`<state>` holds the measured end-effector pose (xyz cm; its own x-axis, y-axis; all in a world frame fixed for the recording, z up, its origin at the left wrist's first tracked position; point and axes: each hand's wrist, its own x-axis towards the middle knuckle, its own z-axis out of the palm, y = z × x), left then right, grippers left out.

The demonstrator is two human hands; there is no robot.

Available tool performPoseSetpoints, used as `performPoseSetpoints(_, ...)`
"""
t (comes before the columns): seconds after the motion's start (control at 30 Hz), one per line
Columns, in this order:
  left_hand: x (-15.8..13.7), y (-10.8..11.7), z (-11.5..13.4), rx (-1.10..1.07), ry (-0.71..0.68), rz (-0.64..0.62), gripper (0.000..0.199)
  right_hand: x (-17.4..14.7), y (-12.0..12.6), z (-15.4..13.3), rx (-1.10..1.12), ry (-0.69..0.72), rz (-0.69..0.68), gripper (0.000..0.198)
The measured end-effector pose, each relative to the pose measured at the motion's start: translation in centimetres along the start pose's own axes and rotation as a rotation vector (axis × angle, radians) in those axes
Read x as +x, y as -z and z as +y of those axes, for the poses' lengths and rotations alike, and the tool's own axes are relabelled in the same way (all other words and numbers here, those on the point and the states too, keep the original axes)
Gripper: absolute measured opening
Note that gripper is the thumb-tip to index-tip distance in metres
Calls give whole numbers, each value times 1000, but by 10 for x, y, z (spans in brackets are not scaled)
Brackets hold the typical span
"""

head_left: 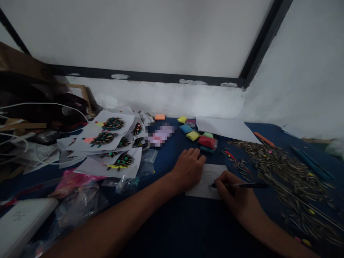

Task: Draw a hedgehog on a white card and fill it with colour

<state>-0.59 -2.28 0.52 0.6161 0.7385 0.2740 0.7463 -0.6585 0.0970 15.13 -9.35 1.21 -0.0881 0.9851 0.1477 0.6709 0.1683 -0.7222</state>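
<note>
A small sheet of white paper (195, 190) lies on the blue tabletop, with rows of small dark pen marks on it. My left hand (187, 169) rests palm down over its left edge, its fingers pointing forward and slightly bent, holding nothing. Pinched between the fingers of my right hand (233, 191) is a dark pen (252, 185). The pen's tip is at the paper, by the marks, and its back end points right. Part of the sheet is hidden under both hands.
Sunflower seeds (287, 172) spread across the right side. Colored clay packets (206, 141) sit beyond my left hand, near a larger white sheet (225, 128). Papers with seed-and-clay hedgehogs (113, 123) are piled left, near plastic bags (80, 200) and a white box (27, 222).
</note>
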Motion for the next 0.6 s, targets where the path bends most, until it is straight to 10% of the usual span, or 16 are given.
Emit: performPoseSetpoints(0.6,0,-2,-1,-4,-2,21,18,-1,3,-2,29,6,50,23)
